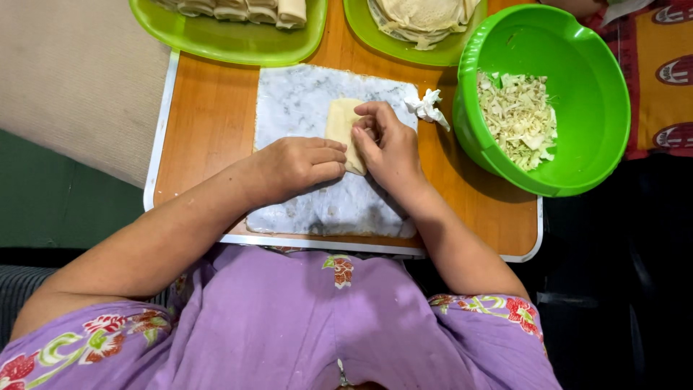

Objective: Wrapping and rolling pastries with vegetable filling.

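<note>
A pale folded pastry wrapper point(341, 121) lies on a grey-white marble slab point(303, 101) in the middle of a small wooden table. My left hand point(299, 165) presses on the wrapper's near left side with fingers curled. My right hand point(386, 144) pinches and folds its right edge. Both hands touch the wrapper, which hides its filling. A green bowl point(577, 43) with shredded cabbage point(518, 119) stands just right of my right hand.
A crumpled white tissue point(427, 107) lies between slab and bowl. A green tray of rolled pastries point(238, 40) sits at the far left, and a green plate of stacked flat wrappers point(422, 22) at the far middle. The wooden table point(209, 123) has a white rim.
</note>
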